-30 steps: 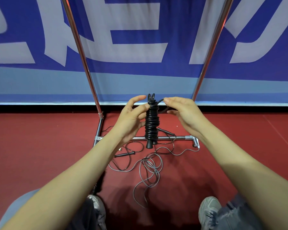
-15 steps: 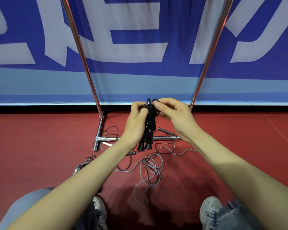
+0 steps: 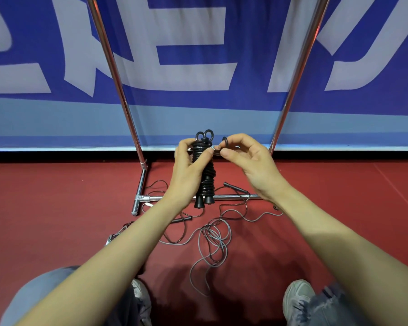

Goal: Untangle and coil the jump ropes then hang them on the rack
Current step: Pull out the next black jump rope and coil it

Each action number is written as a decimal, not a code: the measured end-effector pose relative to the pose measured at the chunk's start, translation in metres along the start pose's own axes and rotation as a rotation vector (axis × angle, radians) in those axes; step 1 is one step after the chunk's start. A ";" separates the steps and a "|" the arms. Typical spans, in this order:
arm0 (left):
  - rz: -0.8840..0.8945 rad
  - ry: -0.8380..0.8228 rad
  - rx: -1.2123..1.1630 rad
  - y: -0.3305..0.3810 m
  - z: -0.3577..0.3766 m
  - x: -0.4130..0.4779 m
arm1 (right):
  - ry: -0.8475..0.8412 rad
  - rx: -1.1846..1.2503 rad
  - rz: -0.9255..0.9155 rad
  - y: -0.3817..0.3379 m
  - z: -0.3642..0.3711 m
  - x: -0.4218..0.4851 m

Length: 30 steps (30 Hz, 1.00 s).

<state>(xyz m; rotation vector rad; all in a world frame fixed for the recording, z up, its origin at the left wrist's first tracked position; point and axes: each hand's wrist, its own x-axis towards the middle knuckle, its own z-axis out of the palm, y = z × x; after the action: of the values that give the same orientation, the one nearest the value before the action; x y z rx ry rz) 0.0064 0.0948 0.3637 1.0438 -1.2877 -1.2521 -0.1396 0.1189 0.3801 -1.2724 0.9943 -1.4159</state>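
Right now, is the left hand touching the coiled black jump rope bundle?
Touching: head view shows left hand gripping the coiled black jump rope bundle.

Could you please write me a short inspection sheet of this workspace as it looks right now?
Surface: red sports floor.
Job's things: black jump rope wound into a tight bundle, held upright; chrome tube rack, nothing hung in view.
Clutter: nothing seen.
Grippers: left hand grips the bundle; right hand pinches its loose end loop.
Cables: tangled grey and black ropes lie loose on the floor.
Surroundings: blue banner with pale lettering; grey shoe.
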 end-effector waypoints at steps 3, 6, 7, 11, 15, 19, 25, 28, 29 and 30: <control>0.083 0.027 0.090 0.002 -0.003 -0.001 | -0.009 -0.017 -0.016 -0.004 -0.001 -0.001; 0.157 -0.010 0.110 0.004 -0.004 -0.002 | 0.023 -0.005 -0.018 -0.003 0.000 -0.001; 0.158 -0.022 0.088 0.005 -0.004 -0.003 | 0.039 0.000 -0.014 -0.002 -0.001 0.000; 0.157 -0.051 0.031 0.010 -0.002 -0.004 | 0.111 0.058 0.004 -0.001 -0.001 0.003; 0.109 -0.078 -0.112 0.014 -0.004 -0.004 | 0.089 0.110 0.025 -0.005 -0.005 0.007; 0.105 -0.116 -0.125 0.012 -0.006 -0.004 | 0.023 0.062 0.058 -0.008 -0.006 0.006; 0.191 -0.154 0.023 0.013 -0.010 -0.004 | 0.147 0.084 0.158 -0.014 -0.014 0.009; 0.218 -0.197 0.050 0.012 -0.011 -0.006 | 0.097 -0.085 0.162 -0.019 -0.018 0.008; 0.221 -0.208 0.045 0.011 -0.011 -0.006 | 0.087 -0.168 0.145 -0.021 -0.019 0.007; 0.224 -0.219 0.048 0.011 -0.011 -0.006 | 0.084 -0.257 0.125 -0.022 -0.020 0.006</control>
<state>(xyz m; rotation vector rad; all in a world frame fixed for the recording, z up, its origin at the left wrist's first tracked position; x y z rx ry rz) 0.0183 0.1006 0.3730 0.7860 -1.5627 -1.1916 -0.1625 0.1171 0.4000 -1.3170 1.3233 -1.2838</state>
